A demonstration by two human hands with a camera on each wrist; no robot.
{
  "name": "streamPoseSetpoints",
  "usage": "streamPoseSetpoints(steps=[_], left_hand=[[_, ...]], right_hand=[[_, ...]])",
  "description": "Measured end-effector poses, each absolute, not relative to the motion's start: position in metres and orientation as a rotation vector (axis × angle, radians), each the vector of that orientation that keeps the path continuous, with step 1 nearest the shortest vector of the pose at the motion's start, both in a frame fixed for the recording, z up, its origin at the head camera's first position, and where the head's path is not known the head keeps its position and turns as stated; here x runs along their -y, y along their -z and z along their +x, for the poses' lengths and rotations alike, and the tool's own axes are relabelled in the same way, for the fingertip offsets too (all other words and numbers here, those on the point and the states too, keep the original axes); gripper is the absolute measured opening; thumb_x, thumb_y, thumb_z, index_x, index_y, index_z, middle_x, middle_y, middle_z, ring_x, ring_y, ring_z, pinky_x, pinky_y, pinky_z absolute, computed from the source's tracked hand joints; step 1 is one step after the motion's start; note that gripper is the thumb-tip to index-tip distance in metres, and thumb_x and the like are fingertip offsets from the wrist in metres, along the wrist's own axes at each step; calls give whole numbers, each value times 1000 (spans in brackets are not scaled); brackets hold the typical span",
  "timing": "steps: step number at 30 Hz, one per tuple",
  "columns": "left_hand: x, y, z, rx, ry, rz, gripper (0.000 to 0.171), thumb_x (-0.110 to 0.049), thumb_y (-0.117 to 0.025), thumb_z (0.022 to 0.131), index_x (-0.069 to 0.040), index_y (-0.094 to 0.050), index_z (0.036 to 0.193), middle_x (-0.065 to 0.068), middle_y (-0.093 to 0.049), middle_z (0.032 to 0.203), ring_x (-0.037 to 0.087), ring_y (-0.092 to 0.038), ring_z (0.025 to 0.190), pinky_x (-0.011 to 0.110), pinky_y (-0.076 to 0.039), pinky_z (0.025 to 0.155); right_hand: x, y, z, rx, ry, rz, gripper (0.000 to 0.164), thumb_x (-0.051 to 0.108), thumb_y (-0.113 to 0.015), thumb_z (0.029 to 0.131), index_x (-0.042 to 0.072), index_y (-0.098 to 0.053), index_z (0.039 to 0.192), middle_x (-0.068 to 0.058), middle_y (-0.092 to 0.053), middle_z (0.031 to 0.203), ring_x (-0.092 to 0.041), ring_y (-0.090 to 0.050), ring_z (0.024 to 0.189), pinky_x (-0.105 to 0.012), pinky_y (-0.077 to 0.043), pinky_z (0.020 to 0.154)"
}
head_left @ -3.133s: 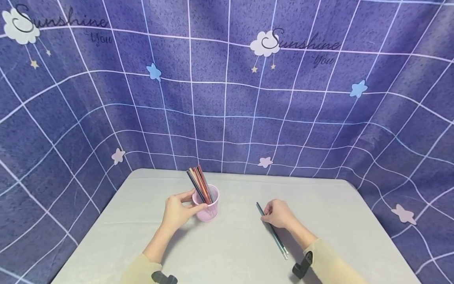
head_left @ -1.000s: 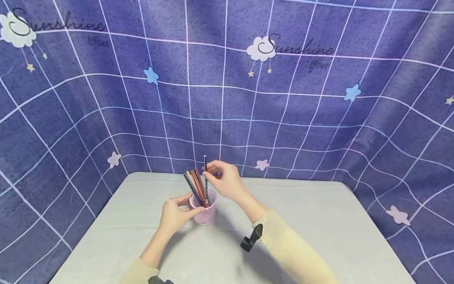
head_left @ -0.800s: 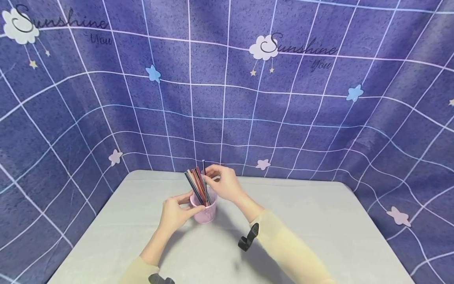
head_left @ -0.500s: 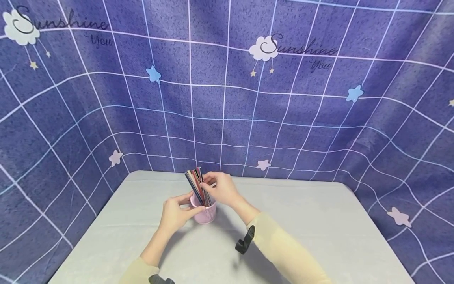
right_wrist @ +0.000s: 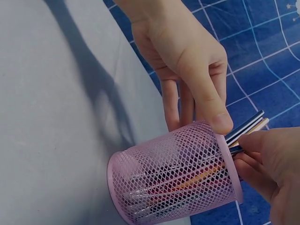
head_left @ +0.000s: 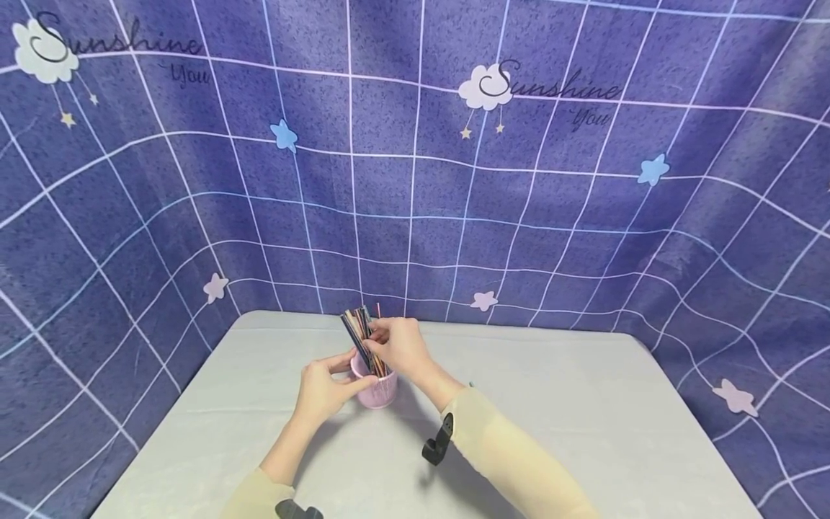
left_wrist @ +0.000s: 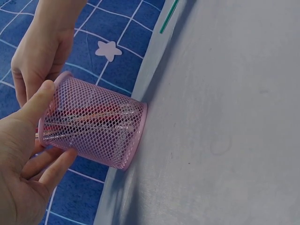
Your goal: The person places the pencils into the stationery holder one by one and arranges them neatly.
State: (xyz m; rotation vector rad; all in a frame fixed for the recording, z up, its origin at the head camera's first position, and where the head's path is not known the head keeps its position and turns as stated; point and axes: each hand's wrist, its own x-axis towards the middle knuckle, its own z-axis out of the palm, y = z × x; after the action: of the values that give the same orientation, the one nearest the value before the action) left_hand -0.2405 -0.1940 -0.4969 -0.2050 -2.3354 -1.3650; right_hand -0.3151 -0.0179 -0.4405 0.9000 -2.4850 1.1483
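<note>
A pink mesh pen holder (head_left: 378, 395) stands on the table with several pencils (head_left: 355, 333) leaning in it. My left hand (head_left: 320, 389) grips its rim from the left, thumb in front and fingers behind. My right hand (head_left: 402, 349) is over the holder's mouth, pinching some of the pencils between thumb and fingers; how many cannot be told. In the right wrist view, dark and wood-coloured pencil ends (right_wrist: 246, 129) stick out beside my right thumb. A green pencil (left_wrist: 168, 17) lies on the table; in the head view my right sleeve hides most of it.
The pale cloth-covered table (head_left: 259, 432) reaches to a blue grid curtain (head_left: 415, 180) behind and at both sides. Black wrist mounts (head_left: 439, 441) sit on both forearms, the right one above the tabletop.
My right hand has carried one of two pencils from the table to the pen holder and lowered it in. It now pinches pencils there, and their tops have shifted. My left hand keeps its grip.
</note>
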Motion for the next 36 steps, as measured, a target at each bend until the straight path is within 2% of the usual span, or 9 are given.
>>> streamPoseSetpoints(steps=[7,15,23,36], left_hand=[[193,495,-241,2347,1329,-187,65,-29,-100,74,-3,-76,129,17,-82,108,35,-82,97,29,-68,74],[192,495,-241,2351,1353,-179,68,-28,-100,73,1,-74,129,18,-82,109,35,-82,96,26,-67,74],[191,494,-241,2365,1362,-132,71,-30,-101,72,0,-74,130,18,-81,111,34,-82,96,29,-68,76],[191,497,-242,2344,1394,-157,70,-27,-100,73,3,-72,130,21,-81,111,38,-81,96,22,-66,72]], right_hand=[[17,437,-314,2467,-1101,984,31,7,-81,94,2,-77,124,-9,-84,96,-15,-81,79,-8,-59,69],[-5,431,-312,2372,-1122,974,24,0,-75,94,-1,-79,117,-11,-83,90,-19,-81,75,-11,-61,68],[-50,429,-316,2309,-1073,934,18,-3,-75,89,-2,-79,107,-11,-81,85,-20,-79,71,-13,-62,66],[-132,443,-320,2403,-984,794,12,-2,-75,87,0,-79,98,-10,-80,82,-18,-75,67,-23,-64,64]])
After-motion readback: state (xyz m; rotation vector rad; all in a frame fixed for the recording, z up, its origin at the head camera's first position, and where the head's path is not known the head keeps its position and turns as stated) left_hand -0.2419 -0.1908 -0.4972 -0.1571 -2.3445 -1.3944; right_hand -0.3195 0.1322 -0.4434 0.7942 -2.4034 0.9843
